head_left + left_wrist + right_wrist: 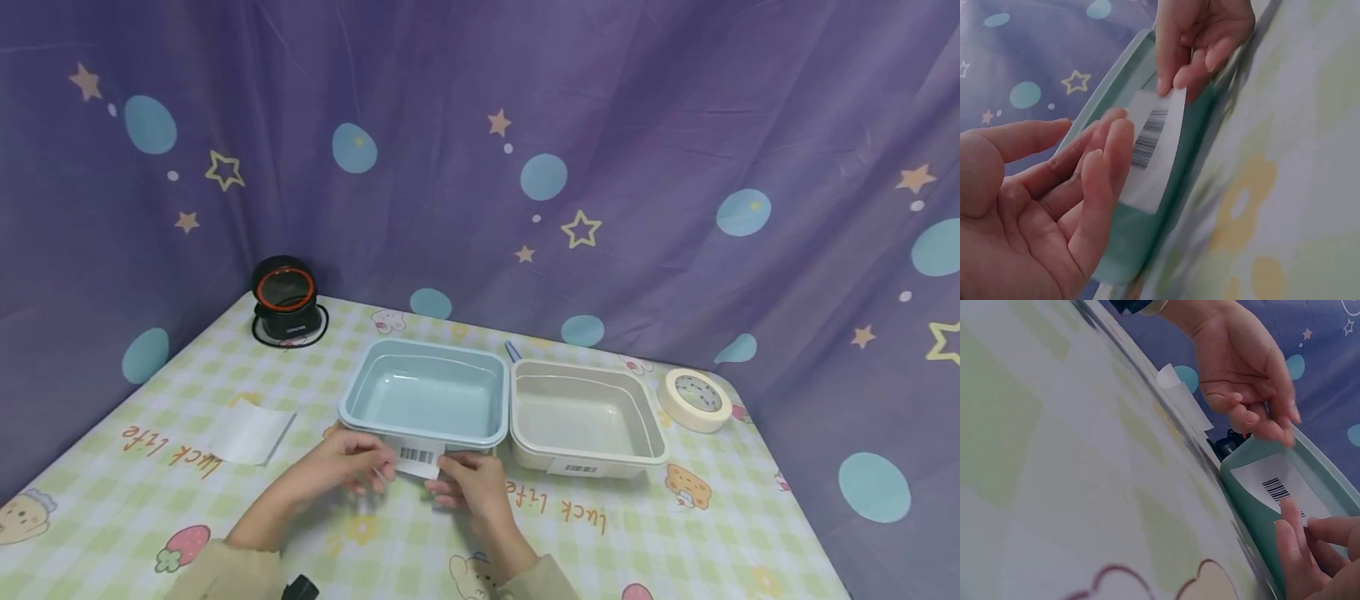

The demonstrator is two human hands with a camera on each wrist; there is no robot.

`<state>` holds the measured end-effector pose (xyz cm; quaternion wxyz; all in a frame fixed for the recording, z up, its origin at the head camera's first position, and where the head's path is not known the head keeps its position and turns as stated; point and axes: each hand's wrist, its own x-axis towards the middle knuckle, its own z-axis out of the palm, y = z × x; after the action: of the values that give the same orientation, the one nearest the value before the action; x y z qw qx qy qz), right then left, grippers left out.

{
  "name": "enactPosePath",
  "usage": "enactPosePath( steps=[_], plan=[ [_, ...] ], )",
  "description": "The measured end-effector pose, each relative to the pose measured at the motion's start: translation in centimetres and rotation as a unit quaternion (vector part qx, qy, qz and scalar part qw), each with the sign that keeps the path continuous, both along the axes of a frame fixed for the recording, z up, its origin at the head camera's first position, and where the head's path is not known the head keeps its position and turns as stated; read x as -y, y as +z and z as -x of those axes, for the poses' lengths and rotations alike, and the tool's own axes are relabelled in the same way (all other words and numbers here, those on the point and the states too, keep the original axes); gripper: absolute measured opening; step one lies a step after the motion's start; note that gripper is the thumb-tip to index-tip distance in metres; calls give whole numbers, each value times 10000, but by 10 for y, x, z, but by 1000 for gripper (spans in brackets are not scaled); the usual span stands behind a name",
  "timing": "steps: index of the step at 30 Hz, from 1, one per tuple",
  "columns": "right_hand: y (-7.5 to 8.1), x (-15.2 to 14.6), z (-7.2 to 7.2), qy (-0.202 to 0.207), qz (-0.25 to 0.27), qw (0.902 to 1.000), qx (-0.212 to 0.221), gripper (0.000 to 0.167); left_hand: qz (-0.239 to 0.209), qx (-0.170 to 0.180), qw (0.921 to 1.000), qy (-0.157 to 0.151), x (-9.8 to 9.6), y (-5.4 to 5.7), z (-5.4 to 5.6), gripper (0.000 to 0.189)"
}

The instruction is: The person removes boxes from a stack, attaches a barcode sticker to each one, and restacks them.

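A white barcode label (408,469) lies against the front wall of the light-blue plastic bin (426,402), under its rim. My right hand (477,483) pinches the label's right end between thumb and finger. At the label's left end is my left hand (341,461), its fingers loosely bent and nothing gripped between them. In the left wrist view the left fingers (1104,169) overlap the label, and contact is hard to judge. From the right wrist view, the left hand (1244,375) appears just off the label's far end.
Right of the blue bin stands a beige bin (577,408) with a barcode label (576,467) on its front. A masking tape roll (694,401) sits farther right. White paper (251,433) lies at left; a black device (287,300) stands behind it. A blue pen-like object (512,351) shows behind the bins.
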<state>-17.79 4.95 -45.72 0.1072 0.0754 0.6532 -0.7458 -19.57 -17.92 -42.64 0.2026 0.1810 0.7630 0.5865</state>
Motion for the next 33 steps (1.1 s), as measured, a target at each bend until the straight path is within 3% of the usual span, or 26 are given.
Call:
enactPosePath(
  steps=[5,12,23,33],
  plan=[
    [-3,-1,2,12,34,10000,7,34,-324,245,9991,-148,-5,1,-3,44],
    [-4,-2,2,37,-36,10000,70,35,-883,557,9937,-410,-3,-5,-3,50],
    [-1,-1,1,53,-140,9998,125,34,-1007,1386,9851,-113,2,-13,-1,53],
    [0,-2,0,86,-320,9994,68,35,-1097,1602,9809,-114,2,-17,0,54]
  ],
)
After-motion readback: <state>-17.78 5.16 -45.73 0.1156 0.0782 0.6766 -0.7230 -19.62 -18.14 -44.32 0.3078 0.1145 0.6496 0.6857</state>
